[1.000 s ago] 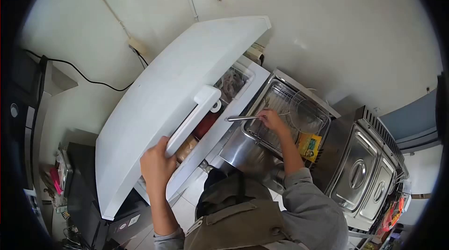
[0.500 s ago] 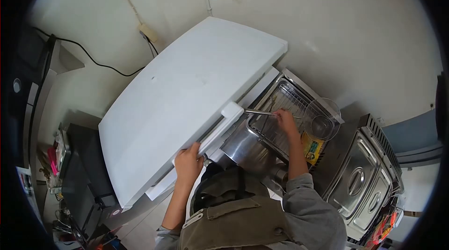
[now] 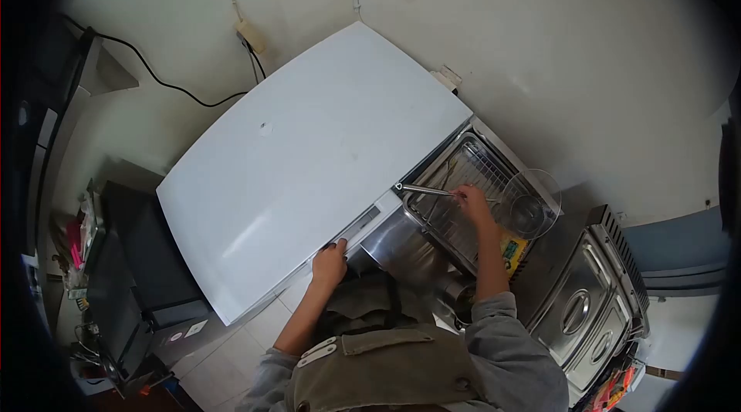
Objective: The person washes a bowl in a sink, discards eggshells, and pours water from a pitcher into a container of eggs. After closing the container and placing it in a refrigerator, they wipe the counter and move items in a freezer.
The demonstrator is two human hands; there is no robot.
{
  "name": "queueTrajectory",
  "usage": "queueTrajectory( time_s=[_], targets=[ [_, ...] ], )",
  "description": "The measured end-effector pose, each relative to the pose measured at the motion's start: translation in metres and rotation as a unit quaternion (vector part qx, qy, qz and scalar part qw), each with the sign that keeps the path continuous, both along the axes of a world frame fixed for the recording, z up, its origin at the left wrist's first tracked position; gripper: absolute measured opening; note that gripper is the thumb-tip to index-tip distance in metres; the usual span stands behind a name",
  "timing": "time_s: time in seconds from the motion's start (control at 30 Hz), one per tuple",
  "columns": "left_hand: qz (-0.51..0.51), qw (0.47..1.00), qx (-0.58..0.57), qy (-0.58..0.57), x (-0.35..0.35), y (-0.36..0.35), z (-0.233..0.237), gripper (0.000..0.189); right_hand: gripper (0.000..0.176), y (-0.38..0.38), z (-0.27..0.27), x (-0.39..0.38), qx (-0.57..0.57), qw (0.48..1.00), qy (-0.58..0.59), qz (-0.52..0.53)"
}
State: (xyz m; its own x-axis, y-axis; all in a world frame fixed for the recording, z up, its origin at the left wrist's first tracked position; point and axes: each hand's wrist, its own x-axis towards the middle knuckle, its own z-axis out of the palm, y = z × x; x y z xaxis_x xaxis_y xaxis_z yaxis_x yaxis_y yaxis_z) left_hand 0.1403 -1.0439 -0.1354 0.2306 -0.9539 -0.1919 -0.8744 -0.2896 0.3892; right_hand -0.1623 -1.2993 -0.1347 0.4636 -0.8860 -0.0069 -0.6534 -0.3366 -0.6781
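Note:
A large white chest freezer lid lies down over its body. At its front edge, my left hand has its fingers wrapped on the white handle. My right hand is closed around one end of a slim metal tool, which points left toward the lid's corner. Below that hand is a metal tray with a wire rack. To the right of the hand is a round wire strainer, and a yellow packet lies below it, partly hidden by my right forearm.
A steel pot stands in front of the rack. Steel container lids are at the lower right. A dark cabinet stands at the left, and a black cable hangs along the wall.
The white lid has come down from its raised, tilted position, and my left hand has moved with its handle. My right hand still holds the metal tool over the rack. The view has shifted slightly.

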Motion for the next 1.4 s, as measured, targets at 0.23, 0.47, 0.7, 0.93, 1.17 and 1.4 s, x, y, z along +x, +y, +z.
queueTrajectory(
  time_s=[0.23,0.47,0.7,0.93,1.17,1.4],
  targets=[
    [-0.008,0.994,-0.074,-0.078,-0.011,0.004,-0.043,0.024,0.016,-0.004,-0.007,0.001,-0.006,1.0,0.013,0.006],
    [-0.012,0.996,-0.033,-0.083,-0.017,-0.006,-0.064,0.036,0.043,-0.01,-0.009,-0.002,-0.047,0.989,0.128,0.056],
    [0.002,0.946,-0.237,0.221,0.006,0.007,-0.051,0.045,0.044,-0.02,-0.008,0.031,-0.066,0.984,0.151,0.07],
    [0.253,0.907,-0.219,0.254,0.011,0.16,-0.041,0.044,0.043,0.022,0.011,0.157,-0.116,0.945,0.124,0.278],
    [0.626,0.723,0.196,0.218,-0.079,0.456,-0.167,0.053,0.039,0.207,0.066,0.31,-0.117,0.857,0.035,0.5],
    [0.806,0.508,0.058,0.299,-0.204,0.635,-0.188,0.059,0.033,0.512,0.195,0.435,-0.105,0.721,-0.224,0.648]
  ],
)
